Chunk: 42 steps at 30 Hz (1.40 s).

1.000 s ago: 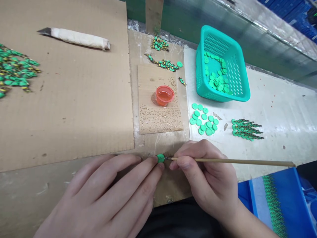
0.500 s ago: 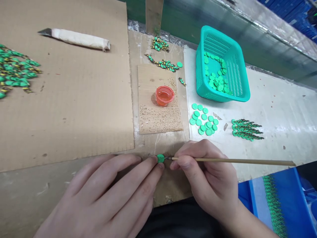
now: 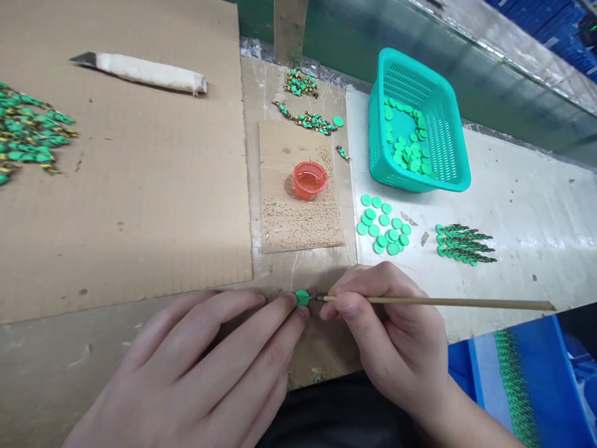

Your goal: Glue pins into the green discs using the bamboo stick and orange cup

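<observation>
Two fingertips of my left hand press on the left edge of a small green disc lying flat on the work surface. My right hand pinches a thin wooden stick near its left end. The stick's dark tip meets the right edge of the disc. Beyond my hands, a small red cup of orange liquid stands on a speckled cardboard piece. Several loose green discs lie to the right of that cardboard.
A teal basket holds green discs. Green-and-dark pieces lie in rows at the right, with more piles at the left and back. A white-wrapped blade rests on large cardboard. Blue trays sit lower right.
</observation>
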Each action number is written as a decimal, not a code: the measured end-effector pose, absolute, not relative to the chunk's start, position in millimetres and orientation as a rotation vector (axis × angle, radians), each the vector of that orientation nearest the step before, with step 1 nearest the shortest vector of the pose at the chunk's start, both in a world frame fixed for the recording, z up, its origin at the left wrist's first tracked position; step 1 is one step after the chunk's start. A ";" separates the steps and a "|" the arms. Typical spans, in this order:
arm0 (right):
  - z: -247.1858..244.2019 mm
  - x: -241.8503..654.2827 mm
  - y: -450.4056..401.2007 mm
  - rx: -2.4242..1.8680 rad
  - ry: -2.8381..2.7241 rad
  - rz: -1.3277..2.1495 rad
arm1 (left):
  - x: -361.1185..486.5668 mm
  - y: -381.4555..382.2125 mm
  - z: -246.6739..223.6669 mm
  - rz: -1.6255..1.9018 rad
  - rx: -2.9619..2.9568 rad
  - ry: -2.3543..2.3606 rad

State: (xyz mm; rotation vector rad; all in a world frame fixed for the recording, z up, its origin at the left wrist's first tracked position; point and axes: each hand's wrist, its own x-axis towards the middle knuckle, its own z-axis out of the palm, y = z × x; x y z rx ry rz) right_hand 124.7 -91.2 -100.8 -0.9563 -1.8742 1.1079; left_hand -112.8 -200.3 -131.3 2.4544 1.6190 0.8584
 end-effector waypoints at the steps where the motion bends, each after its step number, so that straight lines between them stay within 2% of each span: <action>1: -100.8 124.6 -91.1 -0.954 -1.879 1.110 | -112.8 -200.8 -131.3 0.857 2.447 1.624; 42: -98.5 123.2 -90.1 -0.970 -1.835 1.115 | -110.8 -204.5 -131.5 0.848 2.382 1.674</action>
